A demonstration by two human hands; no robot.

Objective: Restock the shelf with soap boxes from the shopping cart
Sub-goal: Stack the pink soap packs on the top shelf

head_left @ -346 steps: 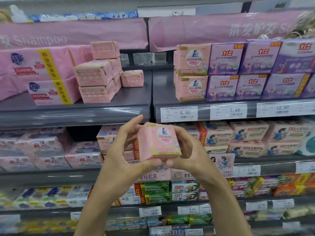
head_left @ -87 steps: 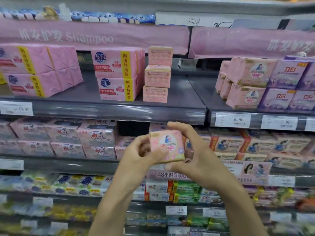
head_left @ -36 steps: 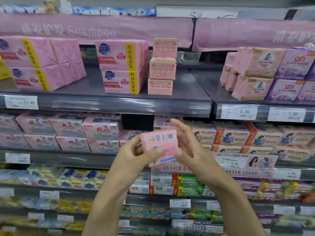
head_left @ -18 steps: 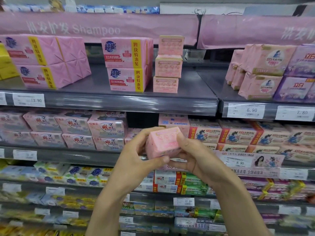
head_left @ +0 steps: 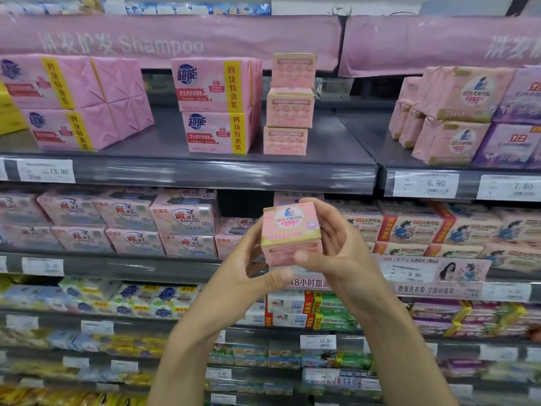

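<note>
I hold a pink soap box (head_left: 289, 232) with a round picture label in both hands, in front of the second shelf row. My left hand (head_left: 248, 268) grips it from the left and below. My right hand (head_left: 336, 244) grips its right side and top, thumb on the lower front. On the grey top shelf (head_left: 330, 148) stands a stack of three matching pink boxes (head_left: 289, 106), seen from their ends. More boxes of the same soap (head_left: 456, 115) are piled on the shelf section to the right. The shopping cart is out of view.
Large pink wrapped multipacks (head_left: 216, 104) stand left of the stack, and more of them (head_left: 70, 101) at the far left. Bare shelf lies right of the stack. Lower shelves are packed with soap packs. Price tags line the shelf edges (head_left: 424, 184).
I have turned the box in my hands, from its barcode side through a plain end to its labelled face. The view has shifted slightly left.
</note>
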